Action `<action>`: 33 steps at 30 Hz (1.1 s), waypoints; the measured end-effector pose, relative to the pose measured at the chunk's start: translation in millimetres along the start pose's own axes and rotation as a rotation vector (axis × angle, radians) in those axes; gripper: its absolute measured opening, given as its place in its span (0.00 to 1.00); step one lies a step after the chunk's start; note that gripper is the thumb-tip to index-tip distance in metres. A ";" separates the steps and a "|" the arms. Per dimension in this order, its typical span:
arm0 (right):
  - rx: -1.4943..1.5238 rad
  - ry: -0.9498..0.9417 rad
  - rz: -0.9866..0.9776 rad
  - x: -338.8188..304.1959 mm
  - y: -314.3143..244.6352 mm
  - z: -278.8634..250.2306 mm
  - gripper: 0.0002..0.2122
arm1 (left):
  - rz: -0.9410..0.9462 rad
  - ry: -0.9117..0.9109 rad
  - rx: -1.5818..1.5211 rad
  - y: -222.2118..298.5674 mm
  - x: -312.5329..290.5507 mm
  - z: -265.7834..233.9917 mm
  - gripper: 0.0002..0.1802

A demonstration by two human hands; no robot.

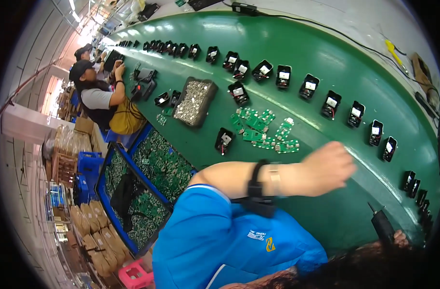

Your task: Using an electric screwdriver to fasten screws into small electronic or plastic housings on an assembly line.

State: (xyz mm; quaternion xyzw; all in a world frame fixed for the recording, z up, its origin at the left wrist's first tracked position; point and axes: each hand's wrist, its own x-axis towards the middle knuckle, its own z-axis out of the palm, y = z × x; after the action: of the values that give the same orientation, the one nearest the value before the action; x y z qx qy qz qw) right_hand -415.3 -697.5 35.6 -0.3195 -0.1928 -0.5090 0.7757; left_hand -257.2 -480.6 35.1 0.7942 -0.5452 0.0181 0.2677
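Note:
My left hand (328,168), slightly blurred, is curled closed over the green table; whatever its fingers hold is hidden. A black band and a watch circle that wrist. At the lower right, my right hand (401,239) grips a black electric screwdriver (383,225), its thin bit pointing up and left. Small green circuit boards (258,126) lie in a loose group beyond my left hand. A black plastic housing (224,140) with a pale part and wires inside stands left of them. Another housing (238,93) sits farther back.
Open black housings (309,86) form a long curved row across the table. A dark tray (209,107) is heaped with small metal parts. Blue-edged crates (102,185) full of circuit boards stand at the left. Two people (97,98) work farther along. A yellow-handled tool (393,52) lies far right.

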 end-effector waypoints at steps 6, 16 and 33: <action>-0.030 -0.027 0.140 -6.2 11.8 -4.8 0.20 | -0.450 0.105 0.267 -27.9 -163.2 -98.1 0.29; -0.371 0.013 0.236 -12.7 21.0 29.2 0.18 | -0.575 -0.118 0.169 -75.5 -222.8 -96.4 0.48; -0.442 0.101 0.170 -15.8 17.9 33.2 0.20 | -0.212 -0.162 -0.159 -36.6 -83.1 -27.8 0.38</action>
State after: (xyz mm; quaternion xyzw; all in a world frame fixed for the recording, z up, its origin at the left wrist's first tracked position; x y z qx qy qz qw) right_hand -404.5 -659.0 44.4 -0.4710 -0.0102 -0.4870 0.7355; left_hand -251.4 -387.5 17.4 0.8224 -0.4779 -0.1178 0.2853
